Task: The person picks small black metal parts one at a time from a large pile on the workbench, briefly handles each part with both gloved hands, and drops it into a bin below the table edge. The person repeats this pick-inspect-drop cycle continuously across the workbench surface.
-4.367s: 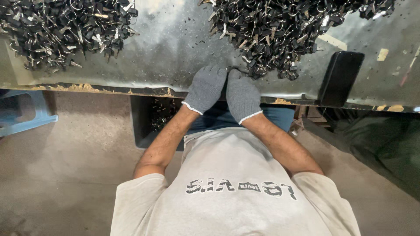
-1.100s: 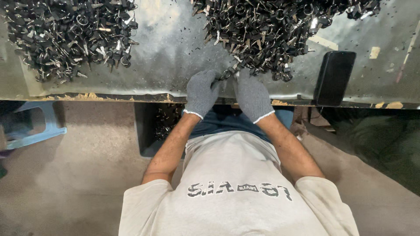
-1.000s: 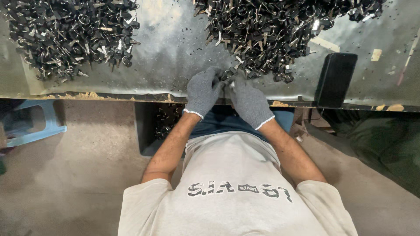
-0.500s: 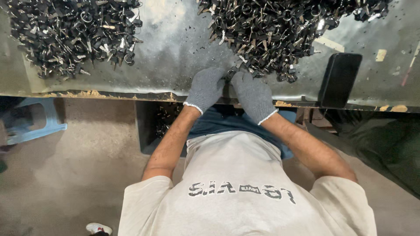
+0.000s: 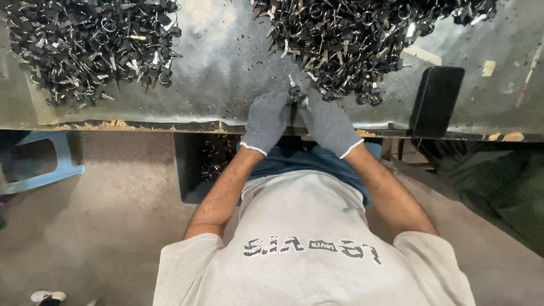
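My left hand (image 5: 266,120) and my right hand (image 5: 328,124), both in grey knit gloves, meet at the near edge of a worn metal table (image 5: 226,68). Together they pinch a small black-headed key (image 5: 297,95), whose metal tip sticks up between the fingertips. Just beyond my hands lies a big heap of similar keys and rings (image 5: 351,39). A second heap (image 5: 90,48) covers the table's left part, well away from both hands.
A black phone (image 5: 436,101) lies flat on the table to the right of my hands. Under the table edge stands a dark bin (image 5: 207,164) with some keys in it. A blue stool (image 5: 39,170) stands on the floor at the left.
My hands have stayed at the table edge near the right heap. They have closed together on one key, which now shows between the fingertips.
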